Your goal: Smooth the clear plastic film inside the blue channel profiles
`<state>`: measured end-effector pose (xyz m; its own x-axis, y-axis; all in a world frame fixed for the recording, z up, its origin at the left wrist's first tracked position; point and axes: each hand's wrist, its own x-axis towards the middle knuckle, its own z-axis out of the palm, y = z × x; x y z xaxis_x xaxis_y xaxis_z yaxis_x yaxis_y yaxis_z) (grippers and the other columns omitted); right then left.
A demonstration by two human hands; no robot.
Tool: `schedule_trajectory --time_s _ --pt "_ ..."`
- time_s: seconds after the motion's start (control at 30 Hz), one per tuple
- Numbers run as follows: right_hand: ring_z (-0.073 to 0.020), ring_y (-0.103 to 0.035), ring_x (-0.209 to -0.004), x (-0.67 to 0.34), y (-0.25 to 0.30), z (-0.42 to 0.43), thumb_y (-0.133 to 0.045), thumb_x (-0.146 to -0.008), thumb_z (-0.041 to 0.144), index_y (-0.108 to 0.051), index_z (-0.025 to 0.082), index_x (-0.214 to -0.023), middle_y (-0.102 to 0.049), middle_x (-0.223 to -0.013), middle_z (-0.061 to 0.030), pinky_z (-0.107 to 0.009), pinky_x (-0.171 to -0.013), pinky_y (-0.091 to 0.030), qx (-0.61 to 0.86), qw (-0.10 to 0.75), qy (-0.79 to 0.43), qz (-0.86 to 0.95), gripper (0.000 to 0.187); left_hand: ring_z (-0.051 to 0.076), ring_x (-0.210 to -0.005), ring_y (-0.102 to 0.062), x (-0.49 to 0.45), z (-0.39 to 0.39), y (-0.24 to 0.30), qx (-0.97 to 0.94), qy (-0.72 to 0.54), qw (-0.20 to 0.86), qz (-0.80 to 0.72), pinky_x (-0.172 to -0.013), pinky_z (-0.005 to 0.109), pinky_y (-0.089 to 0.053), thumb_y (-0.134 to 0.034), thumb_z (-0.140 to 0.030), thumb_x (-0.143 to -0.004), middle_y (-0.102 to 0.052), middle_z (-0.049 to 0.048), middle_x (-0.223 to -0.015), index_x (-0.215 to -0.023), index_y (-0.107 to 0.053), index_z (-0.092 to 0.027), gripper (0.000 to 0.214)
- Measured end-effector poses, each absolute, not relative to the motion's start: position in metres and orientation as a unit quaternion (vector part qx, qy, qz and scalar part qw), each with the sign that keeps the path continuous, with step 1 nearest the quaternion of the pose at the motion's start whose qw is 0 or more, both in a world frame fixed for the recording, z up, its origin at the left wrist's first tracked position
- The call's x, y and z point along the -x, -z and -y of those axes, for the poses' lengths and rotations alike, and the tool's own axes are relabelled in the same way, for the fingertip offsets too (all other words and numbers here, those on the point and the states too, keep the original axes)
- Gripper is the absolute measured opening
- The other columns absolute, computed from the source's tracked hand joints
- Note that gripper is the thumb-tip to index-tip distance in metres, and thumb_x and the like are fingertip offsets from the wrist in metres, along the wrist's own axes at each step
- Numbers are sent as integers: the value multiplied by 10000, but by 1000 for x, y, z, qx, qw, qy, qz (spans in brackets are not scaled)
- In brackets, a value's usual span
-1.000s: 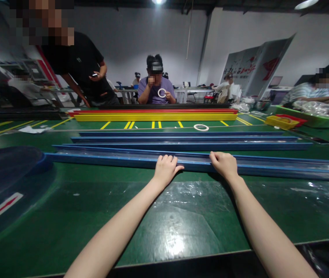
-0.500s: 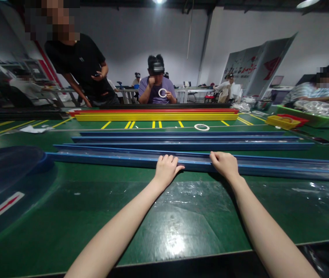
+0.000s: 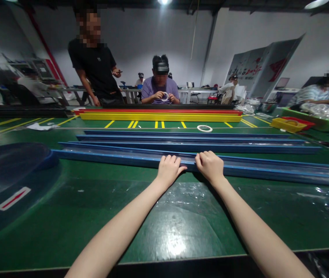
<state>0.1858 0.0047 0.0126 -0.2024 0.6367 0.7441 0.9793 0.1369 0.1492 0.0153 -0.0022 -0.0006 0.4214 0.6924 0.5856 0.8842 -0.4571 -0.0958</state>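
Observation:
A long blue plastic channel runs across the green table in front of me, glossy inside. My left hand grips its near wall, fingers bent over the top and thumb stretched to the right along the front. Close by on the right, my right hand is closed over the same channel, its fingertips hidden. A small gap separates the two hands. Behind this channel lie more blue channels, roughly parallel to it.
A large blue roll lies at the left, near a red-arrow label. Clear film covers the near table. Farther back are yellow channels, a white ring and a green tub. Co-workers sit or stand beyond.
My right hand has slid left along the channel, closer to my left hand, which keeps its grip. Across the table, a seated co-worker has brought both hands to a white ring.

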Motion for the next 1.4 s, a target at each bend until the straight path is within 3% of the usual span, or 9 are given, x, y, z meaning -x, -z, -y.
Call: schedule_trajectory --time_s 0.3,0.63,1.23,1.4 --pt "-111 -432 -554 -185 -11 -8 -348 -788 252 -519 165 -523 -557 -553 -36 -261 -516 -180 584 265 327 694 326 196 -756 -481 -15 2 1 819 240 200 481 -652 316 -280 -420 -507 -779 -573 45 -768 -816 -541 -165 364" --pt "-111 -493 -550 -183 -10 -11 -300 -800 284 -593 158 -587 -608 -624 -54 -250 -482 -160 627 222 250 704 384 201 -760 -480 -15 4 -1 821 237 191 483 -657 318 -281 -418 -504 -781 -575 54 -775 -825 -543 -171 358" --pt "-116 -484 -627 -175 -14 -6 -302 -818 267 -554 159 -598 -581 -629 -49 -244 -520 -209 603 245 261 713 351 200 -762 -481 -16 3 -1 819 234 192 487 -662 317 -285 -416 -500 -785 -578 53 -778 -814 -541 -167 357" --pt "-106 -490 -554 -169 -13 -9 -296 -814 288 -574 165 -615 -607 -650 -41 -249 -490 -183 639 234 221 699 363 201 -764 -479 -15 3 -1 825 236 187 477 -663 322 -286 -402 -497 -794 -579 54 -781 -829 -544 -170 359"
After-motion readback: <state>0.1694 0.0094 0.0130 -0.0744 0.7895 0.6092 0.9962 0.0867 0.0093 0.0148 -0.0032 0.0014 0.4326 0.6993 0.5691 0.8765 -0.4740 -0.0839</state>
